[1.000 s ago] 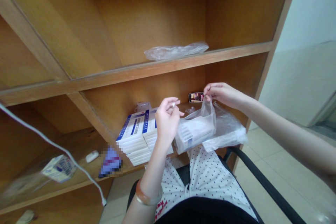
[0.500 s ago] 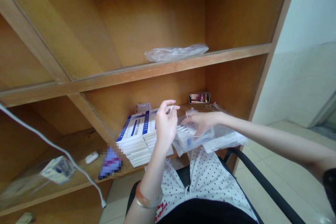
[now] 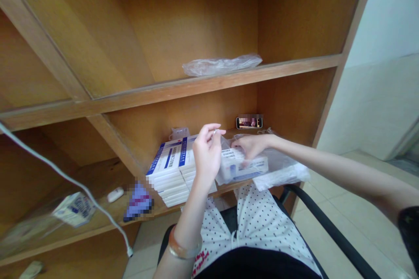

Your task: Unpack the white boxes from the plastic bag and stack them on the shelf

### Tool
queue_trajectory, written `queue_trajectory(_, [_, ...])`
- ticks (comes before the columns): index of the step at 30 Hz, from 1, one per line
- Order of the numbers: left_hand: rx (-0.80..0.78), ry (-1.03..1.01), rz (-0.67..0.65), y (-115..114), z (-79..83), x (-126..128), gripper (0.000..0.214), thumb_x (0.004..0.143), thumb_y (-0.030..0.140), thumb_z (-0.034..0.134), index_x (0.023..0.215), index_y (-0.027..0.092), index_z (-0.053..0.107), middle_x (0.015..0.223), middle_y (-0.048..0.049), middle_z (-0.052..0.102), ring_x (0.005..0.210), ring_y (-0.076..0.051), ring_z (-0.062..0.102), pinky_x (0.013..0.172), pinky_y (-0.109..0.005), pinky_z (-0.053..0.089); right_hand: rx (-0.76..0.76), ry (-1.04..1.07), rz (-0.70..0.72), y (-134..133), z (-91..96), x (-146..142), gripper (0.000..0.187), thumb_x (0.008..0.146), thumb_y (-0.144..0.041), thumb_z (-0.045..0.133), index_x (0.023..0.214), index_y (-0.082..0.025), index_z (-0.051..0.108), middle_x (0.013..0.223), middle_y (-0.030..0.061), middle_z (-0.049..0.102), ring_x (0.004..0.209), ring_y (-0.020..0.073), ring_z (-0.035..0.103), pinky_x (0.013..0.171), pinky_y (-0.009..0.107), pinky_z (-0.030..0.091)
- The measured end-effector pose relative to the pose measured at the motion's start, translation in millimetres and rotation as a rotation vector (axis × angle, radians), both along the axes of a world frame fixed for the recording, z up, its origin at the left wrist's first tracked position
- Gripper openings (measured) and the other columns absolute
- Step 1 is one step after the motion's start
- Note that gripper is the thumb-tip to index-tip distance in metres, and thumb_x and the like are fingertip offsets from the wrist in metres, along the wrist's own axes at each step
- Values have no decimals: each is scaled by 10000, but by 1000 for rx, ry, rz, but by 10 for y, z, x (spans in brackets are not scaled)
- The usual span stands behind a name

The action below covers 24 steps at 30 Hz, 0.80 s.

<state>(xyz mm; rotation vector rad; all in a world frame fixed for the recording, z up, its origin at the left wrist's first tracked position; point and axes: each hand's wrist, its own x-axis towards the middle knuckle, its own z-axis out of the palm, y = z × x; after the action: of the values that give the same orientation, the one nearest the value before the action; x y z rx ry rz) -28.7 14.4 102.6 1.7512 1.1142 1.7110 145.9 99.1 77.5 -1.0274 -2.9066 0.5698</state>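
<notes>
My left hand (image 3: 208, 150) is raised at the left edge of a clear plastic bag (image 3: 278, 159), its thumb and fingertips pinched on the thin film. A white box (image 3: 250, 168) with blue print and a barcode-like label lies inside the bag on the shelf. My right hand (image 3: 253, 144) reaches over the box from the right, fingers curled at the bag's film and thumb low against the box; its fingertips are partly hidden. Just left of my left hand stand stacked white-and-blue boxes (image 3: 170, 170) in two columns.
A phone (image 3: 249, 122) leans at the back of the shelf. Crumpled plastic (image 3: 222, 65) lies on the shelf above. To the left are a white cable (image 3: 65, 174), a carton (image 3: 75, 209), a small white object (image 3: 115, 194) and a purple packet (image 3: 139, 200). A chair armrest (image 3: 330, 226) is at right.
My right hand's fingers have curled in and shifted slightly, and the bag's film has been drawn up. The box inside now shows more clearly. My left hand stays nearly in place.
</notes>
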Motion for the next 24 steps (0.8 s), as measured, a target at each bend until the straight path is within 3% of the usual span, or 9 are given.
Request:
queue_trajectory(7, [2, -12, 5, -47, -13, -29, 109, 845, 204, 544, 919, 171, 616, 876, -56, 718, 874, -165, 675, 812, -284, 508, -45, 12, -48, 16, 35, -26, 631, 527, -553, 766, 984, -141, 627, 898, 46, 651, 717, 173, 558, 579, 251, 374])
queue_trajectory(12, [-50, -43, 59, -48, -29, -115, 131, 838, 239, 542, 933, 184, 612, 899, -57, 715, 745, -149, 669, 593, -230, 496, -127, 163, -23, 9, 23, 26, 438, 682, -480, 689, 960, -142, 666, 867, 44, 669, 738, 170, 582, 627, 249, 410])
queue_trajectory(14, [-74, -40, 68, -39, -16, -159, 159, 830, 253, 546, 958, 179, 603, 907, -57, 714, 596, -118, 631, 498, -213, 456, -61, 291, -99, 32, 82, 106, 318, 763, -389, 616, 960, -145, 670, 864, 52, 672, 734, 165, 588, 635, 251, 421])
queue_trajectory(17, [-116, 34, 84, -5, 20, -238, 252, 801, 267, 578, 1035, 176, 590, 883, -49, 719, 463, -98, 566, 468, -227, 446, 144, 429, -262, 67, 252, 267, 228, 748, -228, 586, 945, -158, 676, 850, 53, 678, 725, 161, 594, 636, 249, 425])
queue_trajectory(21, [-52, 295, 269, 54, 85, -370, 315, 696, 211, 655, 1009, 174, 643, 739, -37, 710, 584, -171, 629, 636, -305, 506, 296, 496, -433, 9, 554, 463, 204, 692, -165, 591, 875, -177, 681, 709, 18, 677, 640, 154, 589, 585, 243, 407])
queue_trajectory(24, [8, 438, 422, 82, 137, -461, 148, 684, 204, 641, 823, 182, 688, 701, -53, 694, 691, -217, 651, 760, -356, 494, 396, 501, -475, -118, 721, 492, 230, 674, -156, 606, 887, -191, 685, 664, -1, 671, 634, 154, 594, 590, 245, 400])
